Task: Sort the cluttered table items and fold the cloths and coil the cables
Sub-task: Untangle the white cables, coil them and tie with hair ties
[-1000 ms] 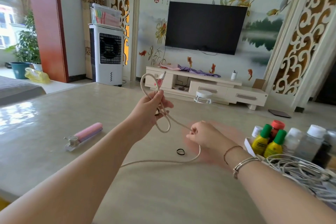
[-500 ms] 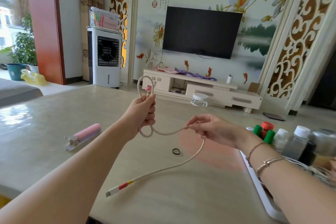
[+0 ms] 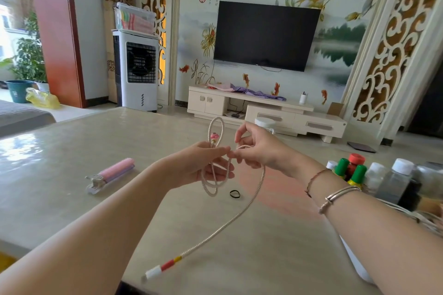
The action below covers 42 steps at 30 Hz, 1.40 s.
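Observation:
A pale braided charging cable (image 3: 225, 225) is partly coiled above the beige table (image 3: 239, 258). My left hand (image 3: 201, 163) grips the loops, which stick up above my fingers with a pink plug end among them. My right hand (image 3: 259, 148) pinches the cable right beside the left fingertips. The loose tail hangs down across the table to a white plug with red and yellow bands (image 3: 160, 269) near the front edge. A small black hair tie (image 3: 235, 194) lies flat just beyond the loops.
A pink folding tool (image 3: 111, 173) lies at the left. Several bottles (image 3: 374, 175), two with green caps, stand at the right with a tangle of white cables (image 3: 429, 219) and a white tray edge (image 3: 354, 261). A white jar (image 3: 265, 123) sits at the far edge.
My right hand has brought the cable up to my left hand, adding another loop. The hanging tail has shortened, its plug end drawn nearer over the table.

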Motion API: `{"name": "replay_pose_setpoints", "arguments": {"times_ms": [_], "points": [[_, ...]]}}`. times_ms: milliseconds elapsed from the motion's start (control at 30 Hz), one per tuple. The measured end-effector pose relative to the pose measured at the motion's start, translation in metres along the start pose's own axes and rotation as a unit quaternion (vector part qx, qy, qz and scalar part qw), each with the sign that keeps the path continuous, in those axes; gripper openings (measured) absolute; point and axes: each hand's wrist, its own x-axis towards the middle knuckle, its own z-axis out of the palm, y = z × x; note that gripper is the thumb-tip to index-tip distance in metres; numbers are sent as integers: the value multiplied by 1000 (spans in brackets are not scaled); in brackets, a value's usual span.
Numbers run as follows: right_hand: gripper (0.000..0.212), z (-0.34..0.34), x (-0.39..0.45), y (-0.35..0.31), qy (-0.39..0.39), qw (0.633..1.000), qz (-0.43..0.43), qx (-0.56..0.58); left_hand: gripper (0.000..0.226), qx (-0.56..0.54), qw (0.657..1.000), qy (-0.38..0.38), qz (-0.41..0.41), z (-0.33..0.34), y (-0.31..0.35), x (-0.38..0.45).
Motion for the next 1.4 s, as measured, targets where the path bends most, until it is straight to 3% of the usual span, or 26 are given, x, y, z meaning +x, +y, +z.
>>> {"name": "replay_pose_setpoints", "arguments": {"times_ms": [133, 200, 333, 433, 533, 667, 867, 1133, 1267, 1333, 1400], "points": [[38, -3, -1, 10, -24, 992, 58, 113, 14, 1, 1000, 17, 6, -1, 0, 2], [37, -5, -1, 17, -43, 988, 82, 127, 21, 23, 999, 44, 19, -4, 1, 4], [14, -3, -6, 24, -34, 994, 100, -32, 19, 20, 996, 79, 42, -10, 0, 7], [20, 0, -4, 17, 40, 986, 75, -144, 11, 44, 995, 83, 44, -4, -2, 7], [24, -4, 2, 8, 121, 990, 49, -44, 13, 78, 990, 103, 51, 0, -1, 5], [22, -6, 7, -6, 141, 987, 28, 75, 20, 78, 994, 74, 26, -1, -1, 1], [27, -1, 15, -13, 215, 973, -3, 81, 40, 60, 997, 44, 32, 18, -1, -1], [24, 3, 18, -12, 153, 945, 48, 286, 29, 129, 982, 125, 61, 20, -8, 10], [33, -2, 10, -3, 121, 955, 72, 260, 25, 107, 984, 121, 76, 17, -12, 14], [45, 0, 2, 5, 112, 969, 108, 191, 18, 55, 988, 122, 79, 14, -12, 15], [44, 6, -9, 11, 79, 983, 138, 93, 18, -3, 987, 135, 86, 11, -8, 14]]}}
